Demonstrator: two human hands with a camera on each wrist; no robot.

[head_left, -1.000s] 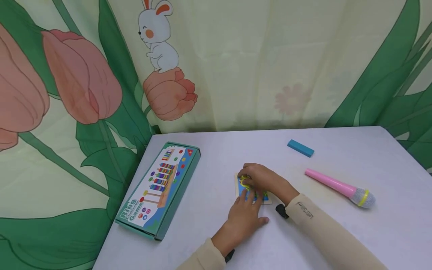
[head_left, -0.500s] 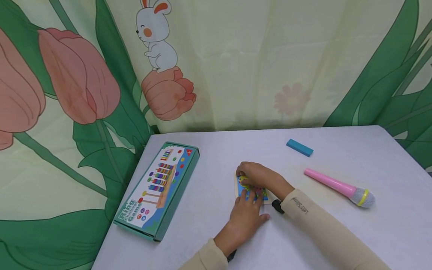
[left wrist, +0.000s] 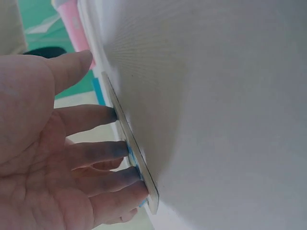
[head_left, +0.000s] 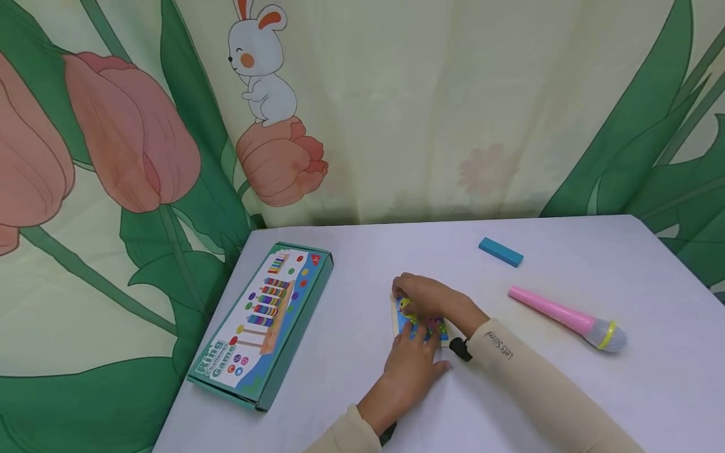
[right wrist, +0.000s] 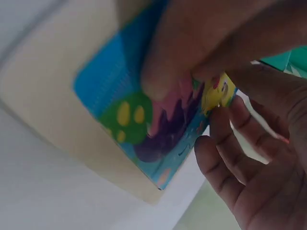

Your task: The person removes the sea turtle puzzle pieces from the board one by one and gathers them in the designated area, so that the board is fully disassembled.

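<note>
A small wooden puzzle board [head_left: 399,321] with a blue cartoon picture lies flat on the table. My left hand [head_left: 410,371] rests straight fingertips on its near part; in the left wrist view, that hand's spread fingers [left wrist: 96,149] reach the board's thin pale edge [left wrist: 125,128]. Above the board's far left part, my right hand [head_left: 433,299] has curled fingers. The right wrist view shows its thumb and fingertips pinching at the yellow-faced puzzle piece [right wrist: 211,98]. Beside that are pink, purple and spotted green parts of the picture, partly covered by fingers.
On the left of the white table [head_left: 351,264] lies a green box [head_left: 260,327] printed with colourful beads. A blue block [head_left: 501,251] lies toward the back right. Nearer is a pink toy microphone [head_left: 566,314]. A printed curtain [head_left: 408,113] hangs behind the table.
My right hand and forearm have shifted slightly left over the board. The left hand stays in place on it, and the other objects have not moved on the table.
</note>
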